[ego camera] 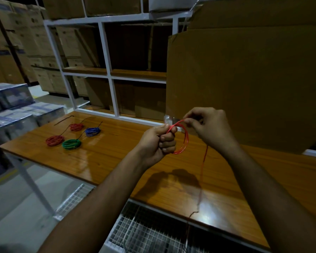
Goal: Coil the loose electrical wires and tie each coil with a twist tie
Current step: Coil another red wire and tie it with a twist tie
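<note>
Left hand (160, 141) grip curled round red wire coil (183, 138); right hand (208, 127) grip pinching wire strand at coil top.

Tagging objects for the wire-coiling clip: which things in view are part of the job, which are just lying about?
Job:
- red wire, part-coiled, gripped by left hand, fed by right hand
- finished coils: two red, green coil, blue coil
- loose dark tie

Lying about:
- cardboard sheet
- white shelving
- wrapped boxes
- table
</note>
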The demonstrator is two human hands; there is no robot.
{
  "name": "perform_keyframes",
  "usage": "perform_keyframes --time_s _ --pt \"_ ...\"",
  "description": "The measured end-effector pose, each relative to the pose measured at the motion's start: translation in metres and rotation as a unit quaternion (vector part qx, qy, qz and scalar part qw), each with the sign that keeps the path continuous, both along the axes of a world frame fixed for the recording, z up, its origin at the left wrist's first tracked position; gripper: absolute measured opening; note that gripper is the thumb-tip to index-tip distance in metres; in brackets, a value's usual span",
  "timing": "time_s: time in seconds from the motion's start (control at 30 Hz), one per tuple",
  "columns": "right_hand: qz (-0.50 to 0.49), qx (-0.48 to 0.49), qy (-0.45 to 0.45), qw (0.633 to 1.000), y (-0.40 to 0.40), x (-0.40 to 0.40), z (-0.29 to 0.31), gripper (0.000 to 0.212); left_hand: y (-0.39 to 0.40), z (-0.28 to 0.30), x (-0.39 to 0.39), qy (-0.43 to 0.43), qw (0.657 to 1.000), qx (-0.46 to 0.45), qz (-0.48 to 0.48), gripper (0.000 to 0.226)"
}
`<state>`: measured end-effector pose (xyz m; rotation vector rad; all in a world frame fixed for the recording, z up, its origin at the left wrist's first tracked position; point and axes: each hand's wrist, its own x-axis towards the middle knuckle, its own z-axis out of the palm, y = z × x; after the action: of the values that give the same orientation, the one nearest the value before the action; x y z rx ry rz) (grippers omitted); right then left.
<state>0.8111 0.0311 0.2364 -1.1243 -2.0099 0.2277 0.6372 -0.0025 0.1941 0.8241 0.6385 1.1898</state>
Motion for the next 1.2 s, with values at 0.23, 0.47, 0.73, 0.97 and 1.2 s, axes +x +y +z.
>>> perform_keyframes --time_s 0.23,0.47,0.73,0.97,1.2 --pt "0.190 -0.367 0.092 0.906 0.029 0.021 -0.052 0.028 -0.002 0.015 -0.020 -0.079 0.996 0.014 0.023 0.024" --pt "0.214 -0.514 0.223 0.800 0.015 0.020 -0.113 0.019 0.007 0.026 -0.038 -0.102 0.992 0.042 0.065 0.036" --pt "0.043 -0.184 -0.122 0.974 -0.053 -0.037 -0.059 0.020 0.017 0.021 -0.028 0.028 0.989 0.063 0.134 0.033" --pt "0.037 0.009 -0.007 0.999 -0.051 -0.021 -0.013 0.031 0.012 0.005 -0.020 0.136 0.979 0.071 0.138 0.030" --pt "-0.058 -0.045 0.000 0.997 -0.015 -0.011 -0.020 0.012 0.010 0.002 -0.013 0.086 0.992 0.028 0.092 0.028"
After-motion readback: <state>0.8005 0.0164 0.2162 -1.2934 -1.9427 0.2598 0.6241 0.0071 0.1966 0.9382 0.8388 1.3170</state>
